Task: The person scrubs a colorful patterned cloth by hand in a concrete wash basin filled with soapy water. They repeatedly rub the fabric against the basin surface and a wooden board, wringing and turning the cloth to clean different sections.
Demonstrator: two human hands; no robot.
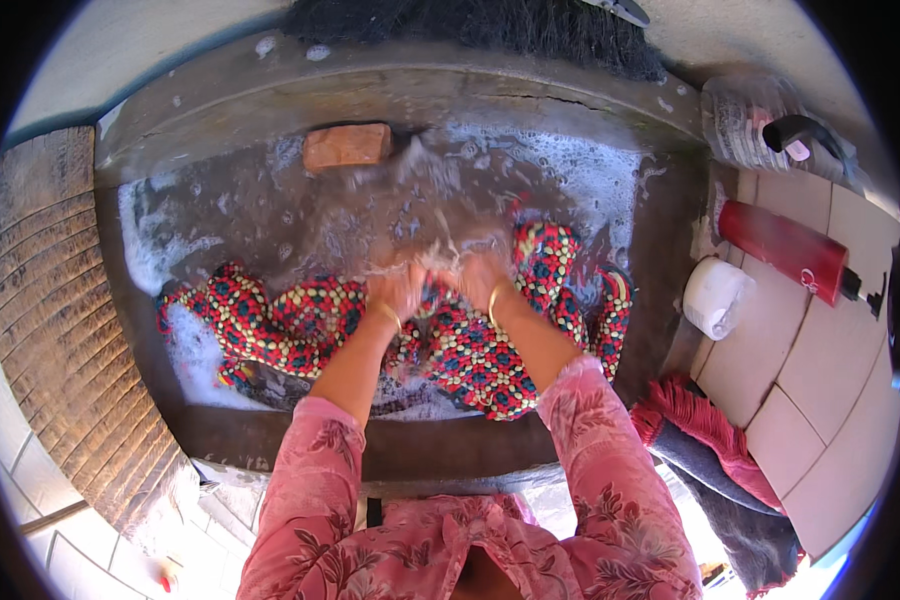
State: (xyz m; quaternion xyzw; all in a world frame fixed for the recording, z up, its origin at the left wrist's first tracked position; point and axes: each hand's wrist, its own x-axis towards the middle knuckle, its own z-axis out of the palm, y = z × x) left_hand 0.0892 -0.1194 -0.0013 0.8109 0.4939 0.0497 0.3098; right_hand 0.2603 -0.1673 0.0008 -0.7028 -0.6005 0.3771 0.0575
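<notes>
A thick woven mat [485, 360] in red, pale yellow and dark green lies bunched and wet in a shallow basin of brown, sudsy water [320, 225]. My left hand [397, 288] and my right hand [478, 277] are close together at the mat's far edge, both touching it. Splashing water and motion blur hide the fingers, so their grip does not show. Folds of the mat spread out on either side of my wrists.
A brick [347, 147] sits by the basin's far wall [410, 85]. Dark bristles [480, 25] lie beyond it. Left is a ridged wooden board [65, 330]. On the right stand a red pump bottle [782, 245], a white roll-shaped item [715, 297] and dark red-fringed cloth [715, 460].
</notes>
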